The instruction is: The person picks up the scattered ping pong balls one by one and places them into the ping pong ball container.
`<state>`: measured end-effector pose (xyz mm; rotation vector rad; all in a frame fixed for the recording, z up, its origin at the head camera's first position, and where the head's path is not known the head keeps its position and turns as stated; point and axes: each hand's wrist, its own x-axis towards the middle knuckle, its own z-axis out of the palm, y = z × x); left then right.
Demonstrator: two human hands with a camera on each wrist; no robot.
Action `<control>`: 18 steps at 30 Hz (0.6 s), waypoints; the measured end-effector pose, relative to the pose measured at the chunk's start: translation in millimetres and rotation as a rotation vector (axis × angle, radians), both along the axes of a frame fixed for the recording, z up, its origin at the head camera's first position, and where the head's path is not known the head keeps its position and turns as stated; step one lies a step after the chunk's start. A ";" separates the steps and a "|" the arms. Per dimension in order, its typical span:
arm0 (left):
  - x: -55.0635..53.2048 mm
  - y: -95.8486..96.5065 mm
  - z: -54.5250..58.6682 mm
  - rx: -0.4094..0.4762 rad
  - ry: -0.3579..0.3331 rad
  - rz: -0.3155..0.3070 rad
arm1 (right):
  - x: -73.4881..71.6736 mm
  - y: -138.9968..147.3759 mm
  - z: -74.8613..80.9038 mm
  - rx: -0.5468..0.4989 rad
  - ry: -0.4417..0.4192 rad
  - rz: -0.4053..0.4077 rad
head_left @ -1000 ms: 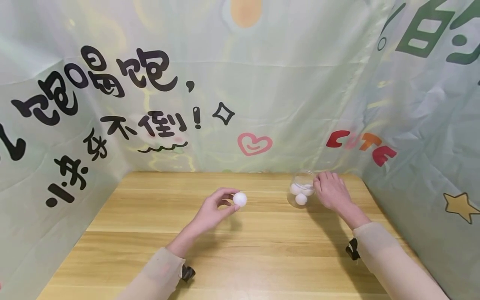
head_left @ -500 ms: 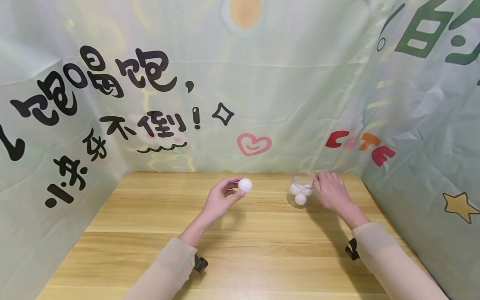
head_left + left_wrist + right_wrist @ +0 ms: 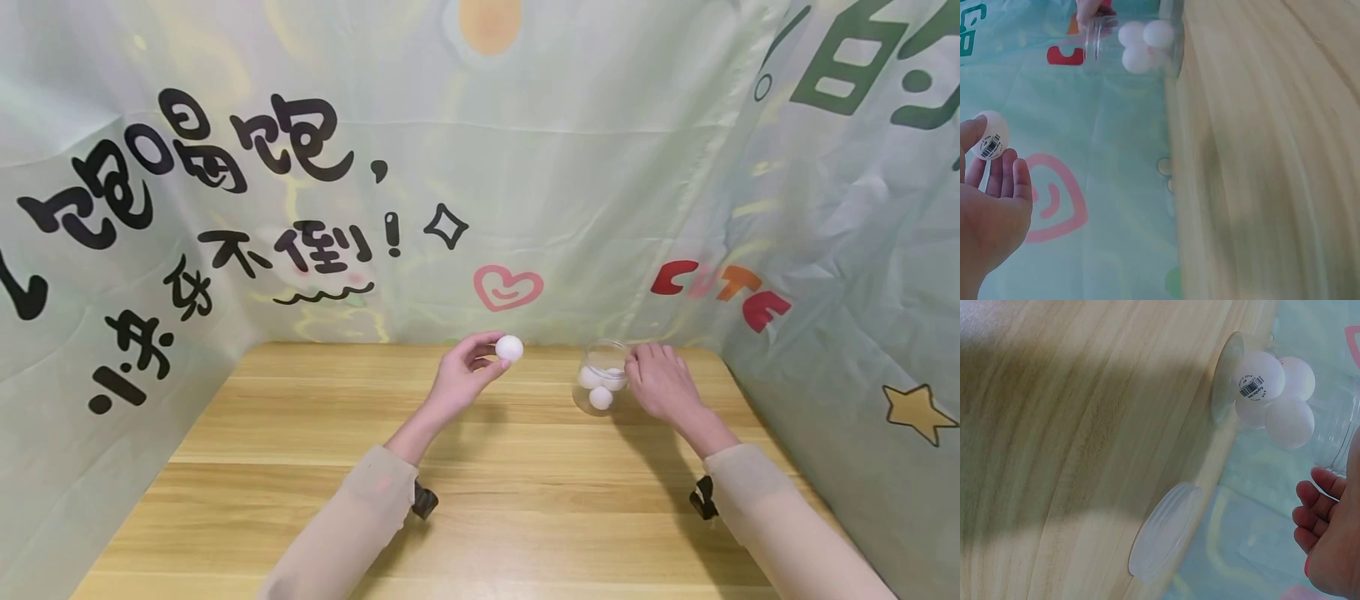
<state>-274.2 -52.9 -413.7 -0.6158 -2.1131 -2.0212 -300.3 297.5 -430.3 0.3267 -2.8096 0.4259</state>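
Observation:
Held aloft over the table's far side is a white ping-pong ball (image 3: 509, 348), pinched between the thumb and fingers of my left hand (image 3: 463, 377). A printed mark shows on this ball in the left wrist view. To its right stands an upright clear jar (image 3: 606, 355) with its mouth uncovered. Several white ping-pong balls (image 3: 1290, 423) are heaped at the bottom of the jar. My right hand (image 3: 663, 383) grips the jar's rim from the right with curled fingers; its thumb is hidden. The ball in my left hand is apart from the jar.
A clear round lid (image 3: 1166, 532) lies on the wooden table (image 3: 480, 500) near the jar in the right wrist view; the right hand hides it from the head view. A printed cloth (image 3: 420, 167) walls the table's back and sides.
My left hand has carried its ping-pong ball up and to the right, away from me and closer to the jar. The right hand and the jar have stayed in place.

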 end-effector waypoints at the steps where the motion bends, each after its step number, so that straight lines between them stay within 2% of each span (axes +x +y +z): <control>1: -1.6 1.8 0.9 -0.001 0.002 0.000 | 0.1 0.0 0.2 -0.001 0.000 -0.001; 18: -22.3 35.4 15.3 -0.004 -0.004 -0.025 | 1.8 -0.1 1.4 0.000 -0.007 0.000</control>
